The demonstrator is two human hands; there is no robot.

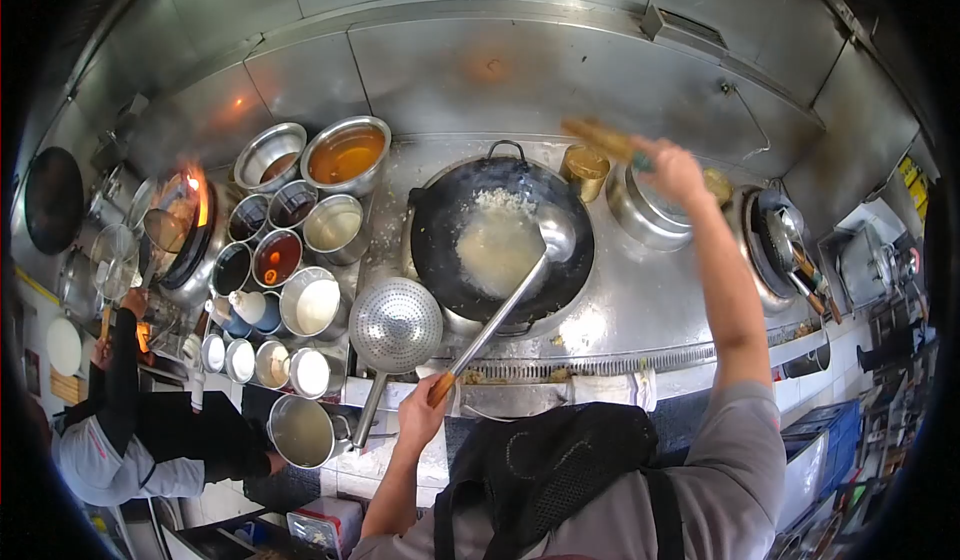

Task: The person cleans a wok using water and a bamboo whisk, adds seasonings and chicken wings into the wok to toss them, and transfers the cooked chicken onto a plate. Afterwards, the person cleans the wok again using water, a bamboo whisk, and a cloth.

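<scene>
My left hand (422,415) is closed around the wooden handle of a long steel ladle (497,322). The ladle's bowl rests inside a black wok (435,260), at its right side. Cloudy liquid (498,255) with pale bits at its far edge lies in the wok. My right hand (670,172) is raised beyond the wok's right side, gripping a brown brush (600,140) blurred by motion. Below the brush stands a gold-coloured can (584,170), beside a large steel pot (645,210). A perforated strainer (396,325) lies left of the ladle.
Steel bowls of sauces and seasonings crowd the left, including a basin of orange liquid (345,155). A pot of cloudy liquid (302,430) stands nearer. At far left a co-worker (130,440) handles a pan near flames (200,200). Another wok (765,250) sits at right.
</scene>
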